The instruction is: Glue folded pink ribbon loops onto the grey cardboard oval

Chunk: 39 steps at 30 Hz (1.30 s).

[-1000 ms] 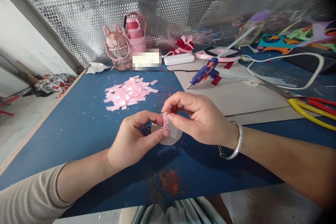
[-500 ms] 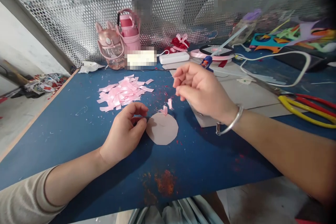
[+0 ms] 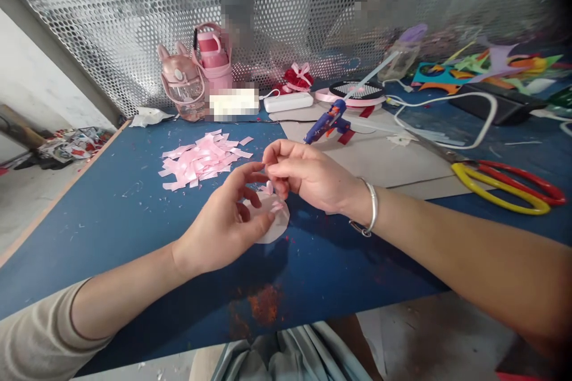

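Note:
A pale round disc lies on the blue table, partly covered by my hands. My left hand curves over its left side, thumb apart from the fingers. My right hand is above the disc's far right side, thumb and fingertips pinched together close to my left index fingertip. Whatever the pinch may hold is hidden. One small pink ribbon piece stands at the disc's far edge. Another pink ribbon bit shows by my left thumb tip; I cannot tell whether it is held or lying on the disc.
A heap of pink ribbon strips lies at left. Beyond my right hand rests a blue glue gun on grey card. Red-and-yellow-handled scissors lie at right. Bottles and a ribbon roll stand along the mesh wall.
My right hand has come down and left to the disc, uncovering the glue gun. My left hand has moved over the disc. The loose ribbon bit no longer shows beyond the disc.

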Motion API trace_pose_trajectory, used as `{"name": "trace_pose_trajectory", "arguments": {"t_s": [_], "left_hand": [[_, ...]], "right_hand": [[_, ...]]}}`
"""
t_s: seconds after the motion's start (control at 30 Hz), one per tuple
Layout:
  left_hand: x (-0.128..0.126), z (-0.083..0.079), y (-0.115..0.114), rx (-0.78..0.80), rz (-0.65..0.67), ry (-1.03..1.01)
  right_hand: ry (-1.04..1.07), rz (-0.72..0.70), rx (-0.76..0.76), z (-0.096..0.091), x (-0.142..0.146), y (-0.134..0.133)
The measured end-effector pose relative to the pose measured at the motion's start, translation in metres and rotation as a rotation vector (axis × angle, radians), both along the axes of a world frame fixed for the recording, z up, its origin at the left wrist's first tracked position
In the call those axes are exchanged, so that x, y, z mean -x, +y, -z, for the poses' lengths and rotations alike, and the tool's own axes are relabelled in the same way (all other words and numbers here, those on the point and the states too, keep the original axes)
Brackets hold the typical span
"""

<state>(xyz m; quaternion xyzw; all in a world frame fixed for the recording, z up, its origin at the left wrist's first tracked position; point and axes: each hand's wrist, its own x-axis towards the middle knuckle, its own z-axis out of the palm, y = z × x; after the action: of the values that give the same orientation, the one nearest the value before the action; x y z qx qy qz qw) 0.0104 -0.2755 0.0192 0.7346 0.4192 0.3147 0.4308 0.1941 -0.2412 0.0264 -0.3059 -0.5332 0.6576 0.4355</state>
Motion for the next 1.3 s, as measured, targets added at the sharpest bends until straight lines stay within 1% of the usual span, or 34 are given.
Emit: {"name": "trace_pose_trajectory", "arguments": {"t_s": [0.1, 0.17, 0.3, 0.4, 0.47, 0.5, 0.53, 0.57, 0.63, 0.7, 0.73, 0.77, 0.8, 0.83, 0.87, 0.93, 1.0, 1.03, 1.07, 1.13, 1.2, 1.3], "left_hand": [[-0.006, 0.002, -0.006, 0.098, -0.028, -0.002], [-0.006, 0.005, -0.007, 0.122, -0.058, 0.032], [-0.002, 0.008, -0.004, 0.106, -0.081, 0.081], [0.0, 0.011, -0.003, 0.082, -0.074, 0.054], [0.0, 0.013, -0.003, 0.088, -0.069, 0.014], [0.001, 0.015, -0.003, 0.097, -0.067, -0.012], [0.002, 0.016, -0.003, 0.111, -0.063, -0.039], [0.002, 0.017, -0.003, 0.129, -0.058, -0.065], [0.004, 0.018, -0.003, 0.158, -0.046, -0.106], [0.005, 0.018, -0.003, 0.141, -0.057, -0.12], [0.007, 0.017, -0.003, 0.105, -0.08, -0.115], [0.008, 0.017, -0.002, 0.048, -0.112, -0.098], [0.01, 0.015, -0.001, -0.032, -0.15, -0.066], [0.012, 0.014, 0.0, -0.133, -0.188, -0.014], [0.014, 0.013, 0.002, -0.247, -0.221, 0.054], [0.019, 0.012, 0.004, -0.494, -0.26, 0.219], [0.023, 0.012, 0.006, -0.706, -0.257, 0.372], [0.025, 0.013, 0.006, -0.791, -0.239, 0.429], [0.026, 0.014, 0.006, -0.861, -0.215, 0.47], [0.028, 0.015, 0.006, -0.96, -0.168, 0.522], [0.029, 0.016, 0.006, -1.027, -0.145, 0.543], [0.03, 0.015, 0.006, -1.094, -0.144, 0.56]], "right_hand": [[0.038, -0.048, 0.011, 0.004, 0.002, -0.003], [0.054, -0.076, 0.024, 0.006, 0.004, -0.004], [0.068, -0.114, 0.024, 0.007, 0.005, -0.005], [0.054, -0.152, 0.009, 0.006, 0.005, -0.006], [0.017, -0.167, -0.035, 0.005, 0.004, -0.008], [-0.013, -0.152, -0.085, 0.004, 0.004, -0.01], [-0.051, -0.109, -0.162, 0.003, 0.004, -0.013], [-0.097, -0.031, -0.269, 0.002, 0.004, -0.015], [-0.186, 0.217, -0.552, -0.001, 0.003, -0.019], [-0.236, 0.474, -0.832, -0.003, 0.001, -0.02], [-0.229, 0.573, -0.934, -0.005, 0.0, -0.019], [-0.212, 0.65, -0.991, -0.005, 0.0, -0.019], [-0.213, 0.692, -0.998, -0.006, -0.001, -0.018], [-0.25, 0.688, -0.959, -0.006, -0.001, -0.017], [-0.327, 0.636, -0.892, -0.006, -0.001, -0.016], [-0.566, 0.443, -0.778, -0.004, 0.002, -0.017], [-0.779, 0.27, -0.769, 0.0, 0.006, -0.02], [-0.839, 0.234, -0.786, 0.002, 0.009, -0.021], [-0.874, 0.225, -0.795, 0.005, 0.012, -0.023], [-0.902, 0.235, -0.764, 0.009, 0.017, -0.026], [-0.888, 0.259, -0.722, 0.01, 0.021, -0.029], [-0.826, 0.295, -0.693, 0.009, 0.022, -0.031]]}}
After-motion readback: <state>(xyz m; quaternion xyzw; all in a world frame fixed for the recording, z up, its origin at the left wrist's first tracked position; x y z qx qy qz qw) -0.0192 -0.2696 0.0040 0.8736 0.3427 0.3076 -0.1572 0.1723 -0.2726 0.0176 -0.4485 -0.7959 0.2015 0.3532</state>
